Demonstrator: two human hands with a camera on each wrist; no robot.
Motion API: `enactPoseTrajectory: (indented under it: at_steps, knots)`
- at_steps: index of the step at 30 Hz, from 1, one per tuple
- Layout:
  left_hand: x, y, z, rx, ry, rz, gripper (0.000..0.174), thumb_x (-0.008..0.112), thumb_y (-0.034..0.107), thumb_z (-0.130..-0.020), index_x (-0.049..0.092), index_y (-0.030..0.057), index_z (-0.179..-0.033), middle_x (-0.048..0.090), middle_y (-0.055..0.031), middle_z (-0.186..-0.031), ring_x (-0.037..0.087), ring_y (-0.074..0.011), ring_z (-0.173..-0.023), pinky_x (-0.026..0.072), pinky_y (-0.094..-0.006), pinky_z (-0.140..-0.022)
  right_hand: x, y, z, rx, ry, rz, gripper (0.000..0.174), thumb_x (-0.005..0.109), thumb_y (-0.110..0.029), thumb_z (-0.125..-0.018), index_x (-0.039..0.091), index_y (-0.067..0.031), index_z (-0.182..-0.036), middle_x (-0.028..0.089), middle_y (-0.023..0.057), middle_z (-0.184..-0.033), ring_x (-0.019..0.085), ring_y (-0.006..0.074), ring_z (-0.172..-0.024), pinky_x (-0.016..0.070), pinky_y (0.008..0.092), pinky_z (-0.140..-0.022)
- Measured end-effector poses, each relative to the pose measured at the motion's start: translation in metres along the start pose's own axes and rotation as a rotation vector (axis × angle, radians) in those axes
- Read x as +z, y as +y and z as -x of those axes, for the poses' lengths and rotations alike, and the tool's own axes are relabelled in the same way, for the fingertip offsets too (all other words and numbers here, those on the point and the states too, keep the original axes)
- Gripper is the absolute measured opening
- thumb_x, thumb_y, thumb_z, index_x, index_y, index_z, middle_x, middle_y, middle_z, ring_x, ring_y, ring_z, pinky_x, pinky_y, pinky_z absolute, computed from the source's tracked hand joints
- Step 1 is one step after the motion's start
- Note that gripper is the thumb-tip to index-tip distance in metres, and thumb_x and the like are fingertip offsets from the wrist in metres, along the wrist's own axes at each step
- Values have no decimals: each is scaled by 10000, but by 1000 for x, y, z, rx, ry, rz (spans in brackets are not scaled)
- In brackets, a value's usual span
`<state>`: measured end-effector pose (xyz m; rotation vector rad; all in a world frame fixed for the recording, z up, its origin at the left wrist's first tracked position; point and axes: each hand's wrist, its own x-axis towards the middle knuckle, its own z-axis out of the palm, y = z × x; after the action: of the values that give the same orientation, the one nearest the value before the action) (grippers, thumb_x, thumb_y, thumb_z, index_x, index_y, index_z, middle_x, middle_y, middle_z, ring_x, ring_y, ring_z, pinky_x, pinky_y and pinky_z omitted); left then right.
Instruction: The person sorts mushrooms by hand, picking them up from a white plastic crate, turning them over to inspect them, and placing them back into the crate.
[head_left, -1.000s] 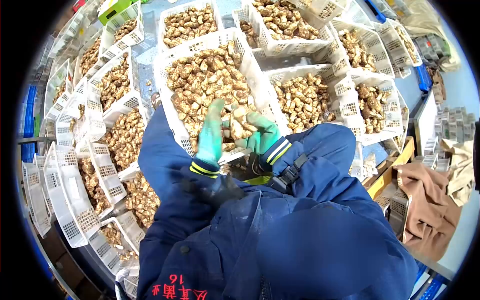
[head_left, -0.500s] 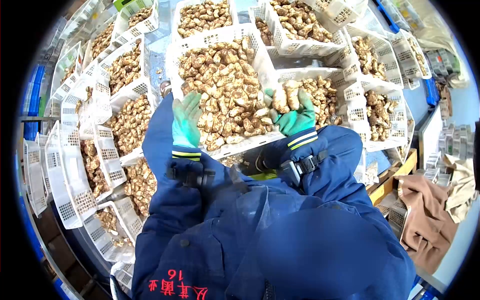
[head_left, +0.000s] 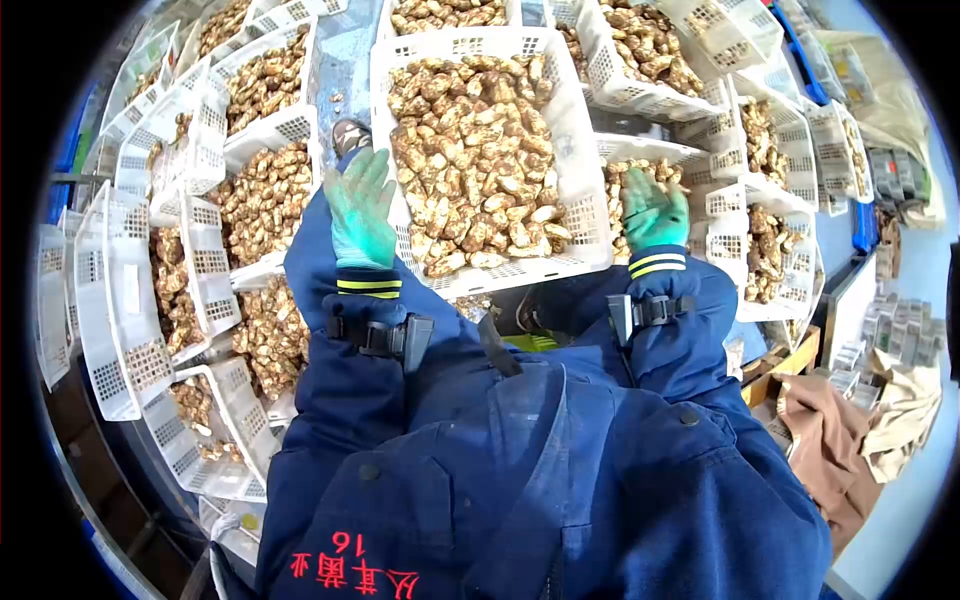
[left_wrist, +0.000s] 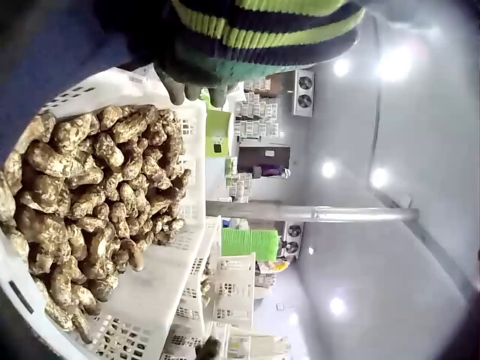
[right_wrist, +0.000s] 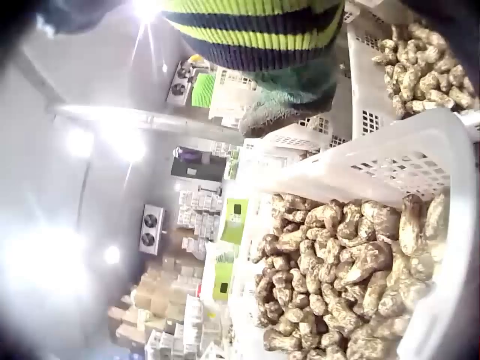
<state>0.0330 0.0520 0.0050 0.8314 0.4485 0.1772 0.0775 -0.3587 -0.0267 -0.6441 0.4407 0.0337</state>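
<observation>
A white perforated crate (head_left: 592, 200) piled with brown-and-cream matsutake mushrooms (head_left: 475, 165) stands in front of the person's knees. The left hand (head_left: 362, 205), in a green glove, is held palm up with spread fingers beside the crate's left wall. Past the opposite wall, the green-gloved right hand (head_left: 655, 215) overlaps a second lot of mushrooms (head_left: 622, 180) in the head view, its fingers relaxed and holding nothing. Both wrist views show the mushroom pile close by, with the left hand (left_wrist: 206, 75) and right hand (right_wrist: 292, 94) partly hidden behind their striped cuffs.
More mushroom-filled crates (head_left: 270, 75) line the left side, some stacked. Others (head_left: 720, 30) stand at the back and right. A shoe (head_left: 350, 136) shows next to the front crate's left wall. Brown cloth (head_left: 825, 440) hangs at the right by a wooden edge (head_left: 790, 365).
The hands have moved apart from over the front crate. Mushrooms held in the right hand half a second ago are gone from it. The head view has shifted, bringing the crate further right.
</observation>
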Motion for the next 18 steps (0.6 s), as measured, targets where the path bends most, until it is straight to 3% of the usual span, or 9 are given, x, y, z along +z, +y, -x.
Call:
enactPoseTrajectory:
  at_steps: [1,5,7,9,13,14,15,16,18]
  knots:
    - [4,4,1,9,12,6,722,266,559,-996,394,-32,-1391,460,-215,-1398,427,-295,-1312,328,-402,-1100,7,12,1,51,-67,112,476,597,-377,-911,560,-3,-1203,640,197,-1120,630,314,-1011,536,428,-853]
    - [-1,6,-3,85,35,8,718,252,547,-1002,398,-51,-1374,451,-229,-1396,425,-313,-1317,320,-415,-1111,83,72,20,372,-156,775,403,597,-262,-915,559,-18,-1234,659,133,-1024,644,228,-852,538,329,-719]
    - [-2,4,-4,149,39,-37,717,244,545,-1004,391,-51,-1376,443,-227,-1401,422,-320,-1321,315,-418,-1115,90,111,18,448,-388,999,396,576,-217,-918,544,-42,-1272,665,90,-994,638,179,-821,535,306,-702]
    - [-3,2,-2,219,19,-155,741,244,558,-1000,365,-66,-1380,420,-226,-1418,430,-322,-1317,306,-416,-1122,120,139,10,307,-718,1650,412,549,-192,-923,513,-69,-1315,665,69,-964,629,143,-800,526,288,-669]
    - [0,11,-3,65,37,-106,729,237,546,-1004,382,-68,-1370,478,-217,-1375,451,-298,-1301,315,-397,-1117,122,211,-13,-97,-1151,2113,531,558,-247,-886,432,-100,-1380,514,168,-1307,602,294,-1036,482,413,-905]
    - [-11,3,-9,92,-16,-104,728,239,544,-1004,380,-68,-1372,474,-219,-1378,453,-299,-1299,316,-399,-1115,118,227,-10,-109,-1103,2234,567,572,-265,-854,431,-97,-1377,483,182,-1352,548,340,-1133,439,432,-968]
    - [-21,-4,-14,118,-70,-103,728,241,543,-1004,377,-69,-1374,471,-220,-1381,455,-300,-1297,318,-401,-1113,111,234,-7,-247,-1099,2291,512,605,-266,-829,490,-86,-1294,493,181,-1316,564,353,-1095,458,457,-911]
    - [-8,5,-8,81,6,-134,902,264,716,-921,398,-52,-1374,522,-185,-1338,486,-260,-1261,319,-391,-1095,121,236,-1,-190,-1102,2373,469,618,-275,-822,513,-87,-1238,500,178,-1285,570,348,-1080,463,470,-876]
    - [-9,3,-8,136,0,-140,888,299,701,-924,408,-63,-1364,524,-194,-1330,495,-263,-1256,328,-394,-1089,127,239,7,-273,-1060,2510,360,654,-296,-799,558,-93,-1081,548,148,-1151,594,331,-1013,475,502,-779]
